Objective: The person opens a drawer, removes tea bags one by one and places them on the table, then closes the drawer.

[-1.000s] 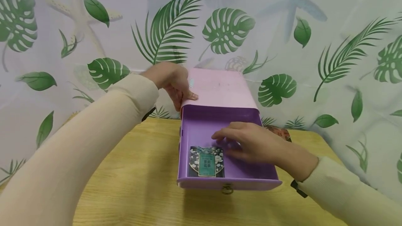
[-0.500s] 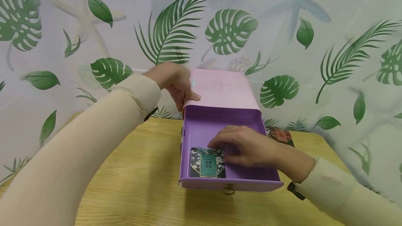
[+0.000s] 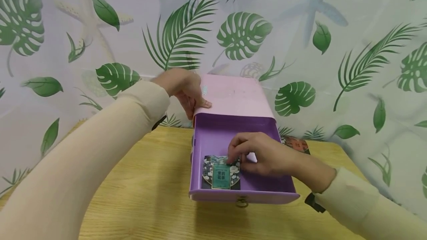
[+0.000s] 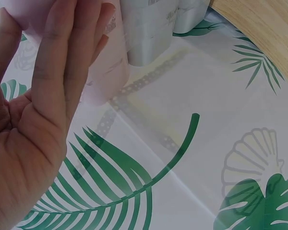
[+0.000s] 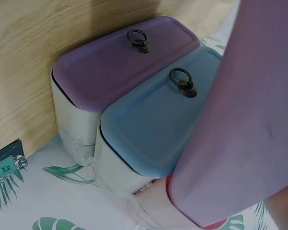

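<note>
Drawer (image 3: pixel 263 196) stood pulled out toward six o'clock, not yet closed, packet (image 3: pixel 221 177) lying at its seven-o'clock corner, touched by the right hand's (image 3: pixel 267 156) curled fingers, pinch uncertain, while the left hand (image 3: pixel 186 90) gripped the pink case (image 3: pixel 237 95) at twelve.

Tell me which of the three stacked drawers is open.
The top purple drawer, in the pink casing: it is pulled out, with the right hand over it, while the blue drawer and bottom purple drawer are shut.
</note>
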The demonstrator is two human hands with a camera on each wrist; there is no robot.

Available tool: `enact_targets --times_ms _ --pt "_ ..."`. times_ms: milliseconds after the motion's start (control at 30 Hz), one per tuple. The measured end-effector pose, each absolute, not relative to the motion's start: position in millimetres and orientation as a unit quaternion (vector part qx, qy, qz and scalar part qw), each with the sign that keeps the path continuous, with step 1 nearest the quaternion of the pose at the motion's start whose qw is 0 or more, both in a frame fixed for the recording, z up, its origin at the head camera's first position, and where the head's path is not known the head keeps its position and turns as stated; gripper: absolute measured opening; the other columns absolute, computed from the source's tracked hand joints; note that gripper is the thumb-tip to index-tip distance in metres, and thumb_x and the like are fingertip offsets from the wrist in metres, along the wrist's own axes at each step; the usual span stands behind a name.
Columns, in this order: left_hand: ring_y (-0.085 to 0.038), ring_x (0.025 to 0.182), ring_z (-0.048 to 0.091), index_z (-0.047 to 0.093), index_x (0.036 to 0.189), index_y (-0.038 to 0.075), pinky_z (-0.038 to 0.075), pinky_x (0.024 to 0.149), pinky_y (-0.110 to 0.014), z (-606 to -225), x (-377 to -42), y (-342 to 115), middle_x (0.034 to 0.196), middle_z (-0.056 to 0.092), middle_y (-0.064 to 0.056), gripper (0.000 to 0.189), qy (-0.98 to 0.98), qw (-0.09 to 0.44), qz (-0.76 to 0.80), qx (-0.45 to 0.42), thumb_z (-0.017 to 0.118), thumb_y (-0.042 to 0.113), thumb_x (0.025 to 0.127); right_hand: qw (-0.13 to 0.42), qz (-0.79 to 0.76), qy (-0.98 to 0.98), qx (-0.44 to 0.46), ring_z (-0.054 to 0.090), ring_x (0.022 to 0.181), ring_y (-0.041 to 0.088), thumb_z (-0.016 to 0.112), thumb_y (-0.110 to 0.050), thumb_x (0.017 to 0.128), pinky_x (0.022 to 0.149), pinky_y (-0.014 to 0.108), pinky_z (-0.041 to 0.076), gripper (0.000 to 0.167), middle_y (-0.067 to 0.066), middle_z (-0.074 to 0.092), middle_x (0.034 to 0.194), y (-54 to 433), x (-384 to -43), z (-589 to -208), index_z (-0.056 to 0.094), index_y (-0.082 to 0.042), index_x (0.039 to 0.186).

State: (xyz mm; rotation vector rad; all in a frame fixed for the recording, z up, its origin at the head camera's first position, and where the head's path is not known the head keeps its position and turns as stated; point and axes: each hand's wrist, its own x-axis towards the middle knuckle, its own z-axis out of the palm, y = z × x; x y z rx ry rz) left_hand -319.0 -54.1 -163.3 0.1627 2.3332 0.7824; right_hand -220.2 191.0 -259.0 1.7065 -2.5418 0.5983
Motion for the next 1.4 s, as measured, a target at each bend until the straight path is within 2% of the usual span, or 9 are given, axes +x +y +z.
enact_targets --times_ms 200,367,633,867,1133,1400 --pt "-0.028 0.093 0.075 0.051 0.121 -0.013 0.060 0.085 -0.034 -163 -321 -54 0.109 0.071 -0.027 0.053 0.894 0.333 0.293 0.061 0.069 0.028 0.094 0.038 0.199 -0.828 0.524 0.062 0.080 0.004 0.080 0.003 0.079 0.070 0.022 0.057 0.021 -0.003 0.069 0.098 194 -218 -258 0.076 -0.014 0.091" --pt "-0.029 0.093 0.075 0.051 0.121 -0.014 0.060 0.085 -0.034 -162 -320 -55 0.110 0.070 -0.028 0.053 0.892 0.337 0.297 0.056 0.069 0.027 0.094 0.057 0.207 -0.826 0.521 0.063 0.081 0.004 0.081 0.003 0.078 0.070 0.021 0.057 0.020 -0.003 0.069 0.097 193 -217 -259 0.075 -0.014 0.087" --pt "-0.032 0.095 0.074 0.052 0.119 -0.014 0.060 0.085 -0.036 -163 -320 -55 0.109 0.070 -0.030 0.049 0.889 0.336 0.305 0.058 0.069 0.025 0.094 0.090 0.216 -0.809 0.539 0.062 0.077 0.003 0.082 0.005 0.076 0.066 0.021 0.056 0.022 -0.004 0.068 0.093 194 -218 -261 0.072 -0.014 0.083" --pt "-0.031 0.095 0.074 0.052 0.119 -0.013 0.060 0.085 -0.035 -166 -323 -56 0.106 0.071 -0.028 0.050 0.891 0.336 0.299 0.063 0.069 0.027 0.094 0.110 0.227 -0.797 0.549 0.061 0.076 0.002 0.080 0.007 0.075 0.065 0.020 0.055 0.025 -0.005 0.067 0.092 198 -217 -262 0.071 -0.014 0.082" --pt "-0.030 0.092 0.075 0.053 0.117 -0.013 0.060 0.084 -0.035 -165 -322 -56 0.104 0.072 -0.028 0.049 0.892 0.336 0.297 0.062 0.069 0.027 0.094 0.151 0.214 -0.794 0.548 0.062 0.078 0.004 0.080 0.008 0.074 0.069 0.012 0.050 0.028 -0.006 0.067 0.092 204 -218 -260 0.070 -0.017 0.081" --pt "-0.030 0.092 0.075 0.053 0.118 -0.013 0.060 0.084 -0.035 -165 -321 -56 0.105 0.072 -0.028 0.049 0.891 0.335 0.299 0.061 0.069 0.027 0.094 0.193 0.207 -0.788 0.547 0.065 0.081 0.009 0.078 0.012 0.071 0.072 0.013 0.051 0.031 -0.006 0.068 0.091 215 -219 -254 0.071 -0.017 0.082"
